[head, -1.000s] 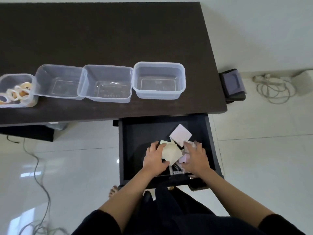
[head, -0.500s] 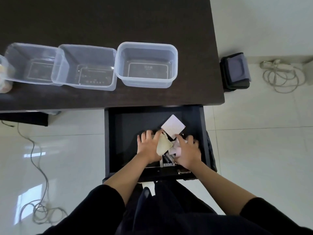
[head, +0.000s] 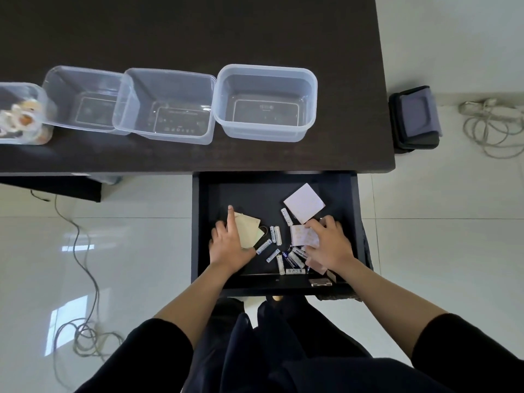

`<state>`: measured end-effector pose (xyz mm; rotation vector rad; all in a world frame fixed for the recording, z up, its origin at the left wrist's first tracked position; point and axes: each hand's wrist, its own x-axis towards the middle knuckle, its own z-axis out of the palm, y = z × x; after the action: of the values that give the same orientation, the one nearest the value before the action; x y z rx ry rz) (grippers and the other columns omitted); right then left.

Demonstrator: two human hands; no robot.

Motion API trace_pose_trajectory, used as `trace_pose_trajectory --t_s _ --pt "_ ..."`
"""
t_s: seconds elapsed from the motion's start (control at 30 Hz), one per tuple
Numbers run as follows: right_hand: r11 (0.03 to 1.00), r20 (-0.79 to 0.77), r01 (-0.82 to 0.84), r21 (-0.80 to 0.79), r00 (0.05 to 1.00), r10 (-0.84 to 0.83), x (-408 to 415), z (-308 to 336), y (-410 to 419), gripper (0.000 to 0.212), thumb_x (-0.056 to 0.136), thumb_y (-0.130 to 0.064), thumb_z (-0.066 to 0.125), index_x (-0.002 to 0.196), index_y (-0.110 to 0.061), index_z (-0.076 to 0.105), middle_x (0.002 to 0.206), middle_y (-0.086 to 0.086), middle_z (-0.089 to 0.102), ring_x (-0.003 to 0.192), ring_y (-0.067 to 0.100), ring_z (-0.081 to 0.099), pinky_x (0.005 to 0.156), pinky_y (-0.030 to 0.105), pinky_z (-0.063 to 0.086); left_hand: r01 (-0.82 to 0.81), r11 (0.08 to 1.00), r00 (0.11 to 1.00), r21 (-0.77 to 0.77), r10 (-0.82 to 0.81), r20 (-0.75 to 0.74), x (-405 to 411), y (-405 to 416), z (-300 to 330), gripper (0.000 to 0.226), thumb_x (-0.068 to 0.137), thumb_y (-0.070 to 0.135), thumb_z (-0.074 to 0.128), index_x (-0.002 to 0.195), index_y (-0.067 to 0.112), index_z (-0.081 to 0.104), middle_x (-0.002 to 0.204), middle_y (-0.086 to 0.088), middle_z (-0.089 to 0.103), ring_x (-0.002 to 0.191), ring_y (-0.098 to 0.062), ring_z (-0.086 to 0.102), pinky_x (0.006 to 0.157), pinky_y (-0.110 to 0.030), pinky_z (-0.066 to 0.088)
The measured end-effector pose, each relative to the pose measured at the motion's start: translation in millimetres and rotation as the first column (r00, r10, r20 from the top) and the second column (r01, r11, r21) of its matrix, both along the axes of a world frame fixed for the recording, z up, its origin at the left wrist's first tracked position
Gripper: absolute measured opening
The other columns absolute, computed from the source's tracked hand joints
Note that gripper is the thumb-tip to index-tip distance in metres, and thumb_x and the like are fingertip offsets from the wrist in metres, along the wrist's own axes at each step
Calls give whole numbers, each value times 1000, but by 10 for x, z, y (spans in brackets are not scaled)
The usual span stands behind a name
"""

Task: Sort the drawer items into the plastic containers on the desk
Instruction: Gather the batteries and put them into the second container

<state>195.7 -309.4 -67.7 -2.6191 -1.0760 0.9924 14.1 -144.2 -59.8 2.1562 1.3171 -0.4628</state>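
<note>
A: Risk? The left hand (head: 230, 245) pinches the yellow notes (head: 249, 230) and the right hand (head: 329, 243) presses closed on the pink notes (head: 302, 235); loose sheets could slip and scatter among the batteries (head: 276, 236) in the drawer (head: 198, 222).

B: And the tubs on the desk (head: 198, 32)?

A: 3 look empty, including the right tub (head: 265, 73). The left tub (head: 42, 95) holds tape rolls (head: 21, 117), blurred.
</note>
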Motion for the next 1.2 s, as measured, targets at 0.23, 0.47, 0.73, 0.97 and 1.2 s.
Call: trace_pose_trajectory --t_s 0.23,0.47,0.73,0.97,1.2 --pt "997 40 -79 10 996 79 114 -4 175 48 79 -24 63 123 -32 46 126 -9 46 113 22 36 68 37 52 -52 997 998 60 51 24 -98 -18 9 112 69 40 71 148 20 -6 137 -13 33 123 -31 39 94 -43 45" --pt "987 25 -160 -13 987 161 177 -16 240 49 75 -21 65 119 -30 46 120 -7 50 109 22 37 67 38 52 -103 993 994 56 101 45 -165 -40 11 95 77 38 70 147 15 9 141 -10 33 128 -29 38 88 -44 50" --pt "973 93 39 227 994 -61 304 81 418 50 77 -25 65 124 -30 50 120 -2 50 111 23 39 63 32 46 -191 978 980 79 185 71 -127 -61 25 78 82 23 63 144 14 17 147 -14 26 133 -35 33 89 -47 49" --pt "987 109 -17 158 994 0 409 45 461 67 79 -24 66 140 -30 38 146 6 36 127 28 36 89 43 47 -114 983 986 146 93 141 -31 -178 91 68 81 22 60 139 10 28 147 -17 21 131 -37 27 90 -45 48" --pt "970 30 -144 196 990 141 202 36 -30 35 75 -26 72 107 -16 61 103 3 56 104 27 49 80 39 46 136 988 950 77 -153 273 146 -384 -5 41 87 24 56 126 10 52 132 -8 43 120 -27 42 89 -38 50"
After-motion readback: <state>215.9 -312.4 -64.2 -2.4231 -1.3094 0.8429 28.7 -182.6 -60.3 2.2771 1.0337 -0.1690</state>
